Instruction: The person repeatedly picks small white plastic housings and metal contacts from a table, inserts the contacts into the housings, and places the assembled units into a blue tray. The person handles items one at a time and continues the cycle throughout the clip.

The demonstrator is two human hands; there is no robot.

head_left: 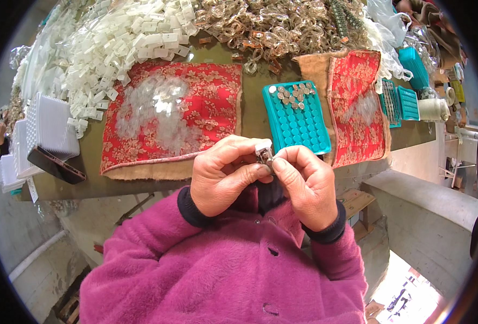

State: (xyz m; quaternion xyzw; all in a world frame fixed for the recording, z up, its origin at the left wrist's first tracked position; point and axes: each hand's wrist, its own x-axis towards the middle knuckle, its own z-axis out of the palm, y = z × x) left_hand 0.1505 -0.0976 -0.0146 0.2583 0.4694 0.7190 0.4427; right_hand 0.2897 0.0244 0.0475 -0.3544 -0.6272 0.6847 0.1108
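nearest us, our left hand point(222, 174) is just left of the teal tray's near edge, thumb and forefinger clamped on a small white part point(262, 150) with shiny metal in it. our right hand point(307, 186) is in front of the tray point(306, 129), its thumb and forefinger closed together on the near right side of that same part; whether a tinier piece sits between those tips, we cannot tell. the part itself is held up off the tray's near left corner.

we judge the step in hand to be a fine fitting or adjusting one, with both hands on one piece. the next move probably calls for a firm left pinch while the right fingertips press or turn gently, so nothing slips.

farther off, round silver pieces point(294, 96) lie at the tray's far end. to the tray's left is a red cloth point(217, 110) with clear plastic bits point(155, 105) on it; to its right is another red cloth point(352, 78). beyond the tray we see a heap of clear and coppery pieces point(271, 27), and far left of it, a pile of white pieces point(141, 40).
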